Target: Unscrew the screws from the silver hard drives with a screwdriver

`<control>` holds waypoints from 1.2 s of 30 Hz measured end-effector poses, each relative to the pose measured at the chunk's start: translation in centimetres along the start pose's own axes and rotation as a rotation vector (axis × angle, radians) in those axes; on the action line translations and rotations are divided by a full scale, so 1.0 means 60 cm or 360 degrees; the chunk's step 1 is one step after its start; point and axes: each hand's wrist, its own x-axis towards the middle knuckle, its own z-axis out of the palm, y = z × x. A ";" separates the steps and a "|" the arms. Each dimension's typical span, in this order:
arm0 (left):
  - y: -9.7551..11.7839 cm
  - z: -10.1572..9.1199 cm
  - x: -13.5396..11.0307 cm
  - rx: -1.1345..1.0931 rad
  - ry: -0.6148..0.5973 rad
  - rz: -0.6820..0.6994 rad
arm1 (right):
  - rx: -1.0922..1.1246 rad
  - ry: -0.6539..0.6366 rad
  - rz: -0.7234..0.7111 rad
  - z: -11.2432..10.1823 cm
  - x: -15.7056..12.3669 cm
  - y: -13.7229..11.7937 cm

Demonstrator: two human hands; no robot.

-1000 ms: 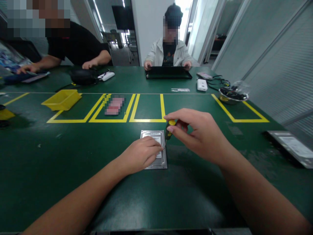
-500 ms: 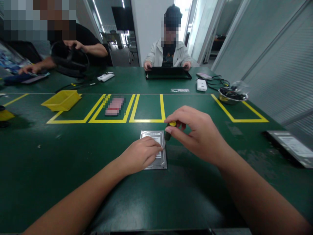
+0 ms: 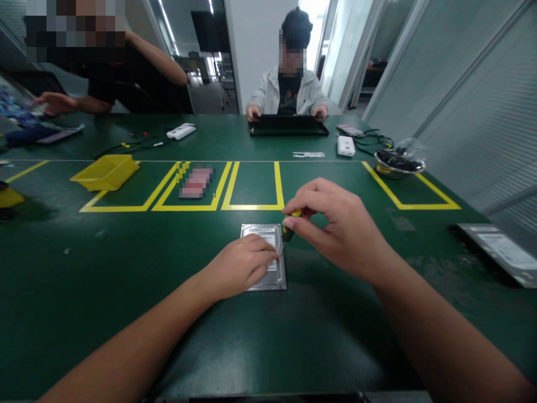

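A silver hard drive lies flat on the green table in front of me. My left hand rests on top of it, fingers curled and pressing it down. My right hand pinches a small screwdriver with a yellow and black handle. The screwdriver stands nearly upright, its tip at the drive's right edge close to my left fingertips.
Yellow tape boxes mark the table beyond the drive. A yellow bin sits far left, a metal bowl far right, another drive at the right edge. One person sits opposite at a laptop, another at the far left.
My right hand has sunk slightly over the screwdriver, hiding more of its handle. The person at the far left lifted a black object off the table and raised an arm.
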 end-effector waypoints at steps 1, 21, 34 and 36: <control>0.000 0.000 0.000 0.0002 0.0004 0.0000 | -0.0015 0.0002 0.0001 0.000 0.000 0.000; -0.001 0.002 0.001 -0.0024 0.0020 -0.0002 | -0.0022 0.0004 -0.0068 0.004 -0.001 0.001; 0.000 0.004 0.002 0.0004 0.0025 -0.0003 | -0.0151 0.0022 0.0022 0.016 -0.005 0.004; 0.000 0.004 0.002 0.0018 0.0036 0.0005 | -0.0172 0.0038 0.0041 0.020 -0.004 0.005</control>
